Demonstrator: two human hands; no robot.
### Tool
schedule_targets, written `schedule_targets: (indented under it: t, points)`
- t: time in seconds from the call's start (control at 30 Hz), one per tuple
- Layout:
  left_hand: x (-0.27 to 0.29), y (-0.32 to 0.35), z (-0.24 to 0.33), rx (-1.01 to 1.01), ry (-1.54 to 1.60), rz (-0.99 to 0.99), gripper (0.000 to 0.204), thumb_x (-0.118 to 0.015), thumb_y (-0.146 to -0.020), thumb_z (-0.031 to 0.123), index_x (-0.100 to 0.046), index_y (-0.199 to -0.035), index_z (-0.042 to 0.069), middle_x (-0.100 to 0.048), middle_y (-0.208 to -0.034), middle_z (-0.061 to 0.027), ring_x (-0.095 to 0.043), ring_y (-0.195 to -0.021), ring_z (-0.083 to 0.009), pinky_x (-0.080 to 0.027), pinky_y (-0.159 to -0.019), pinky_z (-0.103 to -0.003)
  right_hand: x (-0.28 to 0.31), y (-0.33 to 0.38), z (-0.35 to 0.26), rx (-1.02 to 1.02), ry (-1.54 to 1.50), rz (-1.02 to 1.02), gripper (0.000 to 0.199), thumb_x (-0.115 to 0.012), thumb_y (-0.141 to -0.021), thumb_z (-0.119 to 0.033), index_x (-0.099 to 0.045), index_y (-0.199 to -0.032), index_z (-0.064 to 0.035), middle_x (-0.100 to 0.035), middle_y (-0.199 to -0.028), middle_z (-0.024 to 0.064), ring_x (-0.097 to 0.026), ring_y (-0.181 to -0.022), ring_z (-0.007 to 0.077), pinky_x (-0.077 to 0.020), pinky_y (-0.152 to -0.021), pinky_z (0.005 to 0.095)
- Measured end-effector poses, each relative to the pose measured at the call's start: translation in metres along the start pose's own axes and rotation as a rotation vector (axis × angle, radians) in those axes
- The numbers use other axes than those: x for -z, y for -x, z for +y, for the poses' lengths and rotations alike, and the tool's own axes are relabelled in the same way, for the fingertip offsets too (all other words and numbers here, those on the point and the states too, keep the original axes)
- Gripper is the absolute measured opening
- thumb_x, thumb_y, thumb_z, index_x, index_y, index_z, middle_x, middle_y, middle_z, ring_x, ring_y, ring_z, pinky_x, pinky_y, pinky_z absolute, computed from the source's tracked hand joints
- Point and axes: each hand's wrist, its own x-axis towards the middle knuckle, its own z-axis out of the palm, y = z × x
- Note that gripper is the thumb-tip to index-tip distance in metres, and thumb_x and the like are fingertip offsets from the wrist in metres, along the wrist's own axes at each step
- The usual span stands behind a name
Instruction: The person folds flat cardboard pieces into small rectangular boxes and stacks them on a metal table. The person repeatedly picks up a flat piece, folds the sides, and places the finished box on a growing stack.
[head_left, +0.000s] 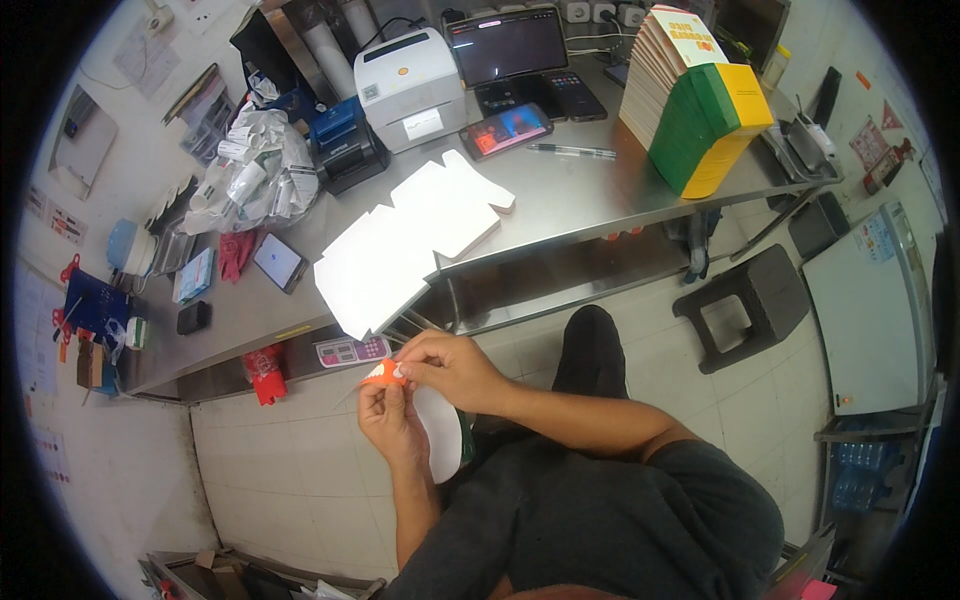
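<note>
A small orange-and-white piece [386,376], pinched from two sides.
From where I stand, the left hand [390,424] grips it from below, and the right hand [455,370] pinches its right end. The piece lies mostly sideways, right above the left fingertips and to the left of the right hand, so both hands touch it and neither is nearer. It is off the steel table [565,210], near the low corner of the white cards [380,265]; I can't tell how near.

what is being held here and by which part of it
A small orange-and-white piece: the left hand holds its lower edge, the right hand its right end.
</note>
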Motion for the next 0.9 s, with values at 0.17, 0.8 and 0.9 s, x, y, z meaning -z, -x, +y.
schedule_targets:
  t: [0.17, 0.8, 0.9]
  points:
    - [-0.004, -0.003, 0.004, -0.013, -0.145, -0.044, 0.014, -0.066, -0.104, 0.004, -0.063, -0.115, -0.004, -0.071, -0.112, -0.0131, -0.07, -0.099, -0.0177, -0.06, -0.09, -0.033, -0.001, 0.001, 0.002, -0.041, -0.044, 0.04, 0.011, -0.072, -0.098, -0.006, -0.076, -0.1, 0.0047, -0.067, -0.114, 0.0122, -0.069, -0.098, 0.0173, -0.0579, -0.082, 0.0282]
    - [-0.001, -0.002, 0.012, -0.09, 0.065, -0.112, 0.018, -0.069, -0.103, 0.006, -0.063, -0.118, -0.001, -0.071, -0.123, -0.0161, -0.07, -0.113, -0.0226, -0.057, -0.1, -0.036, -0.004, 0.0, -0.016, -0.004, -0.116, -0.032, 0.01, -0.079, -0.093, -0.009, -0.076, -0.1, -0.001, -0.068, -0.121, 0.0117, -0.067, -0.105, 0.0198, -0.0548, -0.089, 0.0327]
    - [-0.005, -0.001, 0.015, -0.082, 0.046, -0.084, 0.019, -0.068, -0.104, 0.008, -0.063, -0.12, -0.001, -0.071, -0.123, -0.0151, -0.07, -0.112, -0.0221, -0.057, -0.1, -0.036, -0.002, 0.002, -0.018, 0.029, -0.018, -0.079, 0.009, -0.078, -0.094, -0.007, -0.074, -0.1, -0.0015, -0.067, -0.122, 0.0096, -0.065, -0.109, 0.0176, -0.0535, -0.093, 0.0321]
